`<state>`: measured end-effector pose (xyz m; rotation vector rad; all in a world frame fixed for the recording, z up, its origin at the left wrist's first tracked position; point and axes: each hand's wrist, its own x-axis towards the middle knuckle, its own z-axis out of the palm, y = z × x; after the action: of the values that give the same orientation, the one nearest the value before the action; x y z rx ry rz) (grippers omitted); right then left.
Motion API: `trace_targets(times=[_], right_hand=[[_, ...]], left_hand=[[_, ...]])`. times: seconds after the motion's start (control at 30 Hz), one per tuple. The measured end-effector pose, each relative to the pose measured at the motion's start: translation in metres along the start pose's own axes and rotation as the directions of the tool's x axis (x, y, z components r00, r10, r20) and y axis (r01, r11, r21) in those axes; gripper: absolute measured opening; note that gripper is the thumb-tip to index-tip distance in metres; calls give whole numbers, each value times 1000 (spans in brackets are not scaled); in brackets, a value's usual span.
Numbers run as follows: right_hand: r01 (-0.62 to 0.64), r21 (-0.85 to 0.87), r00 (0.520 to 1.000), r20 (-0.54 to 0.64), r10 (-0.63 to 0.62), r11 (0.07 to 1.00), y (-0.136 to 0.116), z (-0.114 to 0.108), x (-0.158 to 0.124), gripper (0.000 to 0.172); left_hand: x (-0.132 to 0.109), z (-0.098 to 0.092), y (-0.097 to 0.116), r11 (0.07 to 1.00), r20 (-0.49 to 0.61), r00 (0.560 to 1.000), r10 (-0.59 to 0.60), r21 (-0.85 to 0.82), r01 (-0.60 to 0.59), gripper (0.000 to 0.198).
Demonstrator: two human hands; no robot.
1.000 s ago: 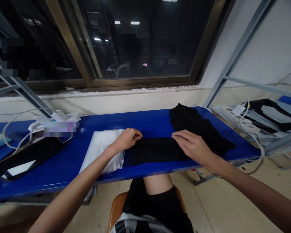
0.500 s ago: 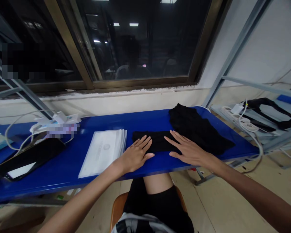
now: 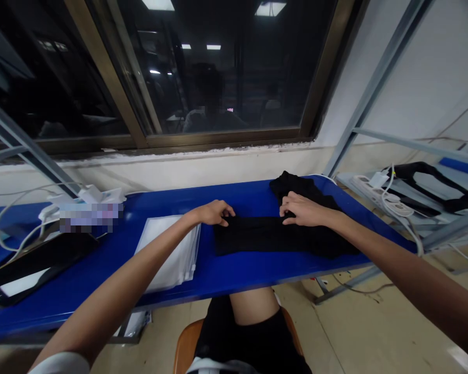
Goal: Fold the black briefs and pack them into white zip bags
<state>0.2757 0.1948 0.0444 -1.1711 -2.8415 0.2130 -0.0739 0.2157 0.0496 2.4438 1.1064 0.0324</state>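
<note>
A folded black garment (image 3: 259,236) lies flat in a strip along the front of the blue table. At its far left corner is my left hand (image 3: 215,212), fingers bent and pinching the cloth's edge. My right hand (image 3: 303,209) grips the far edge further right, its fingers curled down with the thumb below. A heap of black cloth (image 3: 292,181) sits behind and to the right of my right hand, partly hidden by it. To the left, under my left forearm, is a stack of white translucent plastic bags (image 3: 171,259).
The blue table (image 3: 113,259) runs along a wall beneath a dark window (image 3: 226,78). A dark case (image 3: 35,259) and a power strip with cables (image 3: 97,196) lie at the left. Metal frame posts (image 3: 374,93) stand at both sides; another shelf with cables (image 3: 390,195) is at the right.
Both hands lay flat on the black garment before; now they have moved to its far edge with fingers bent. The garment shows a longer and wider strip toward the table's front.
</note>
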Motion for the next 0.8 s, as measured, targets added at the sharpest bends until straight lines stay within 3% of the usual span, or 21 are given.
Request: trace_targets(times=[0.1,0.23,0.4,0.47,0.53,0.63,0.7,0.73,0.8], right_hand=[[49,109,998,31,-52,993,-5,-1,5,32],[-34,191,980,201,-5,981,-13,-4,15,32],[-3,408,990,127,-53,913,-15,-15,11,32],[1,472,999,29,-17,881,-18,-21,3,35],[45,399,983,-182,31,916,-25,-29,-8,35],[116,88,883,-465,-62,989,-42,-43,-27,33],[148,-132,856,-479,-194,980,-57,-48,-39,34],[183,-228,860,-434,-269,956,-65,-46,-45,35],[300,-368,860,-296,-416,880,-81,-33,-54,40]], left_hand=[[0,-3,-6,999,94,996,10,-54,-5,44],[-3,-9,-1,996,147,989,13,-91,0,30],[-17,-20,8,996,156,988,12,-88,2,20],[-24,-29,10,997,123,992,-3,-82,13,19],[-29,-38,12,998,38,999,-29,-49,31,20],[-32,-44,20,988,-251,967,-48,134,84,20],[-29,-39,27,946,-429,903,-9,289,147,21],[-27,-33,30,923,-467,884,6,343,175,22],[-23,-16,35,891,-452,892,11,409,196,24]])
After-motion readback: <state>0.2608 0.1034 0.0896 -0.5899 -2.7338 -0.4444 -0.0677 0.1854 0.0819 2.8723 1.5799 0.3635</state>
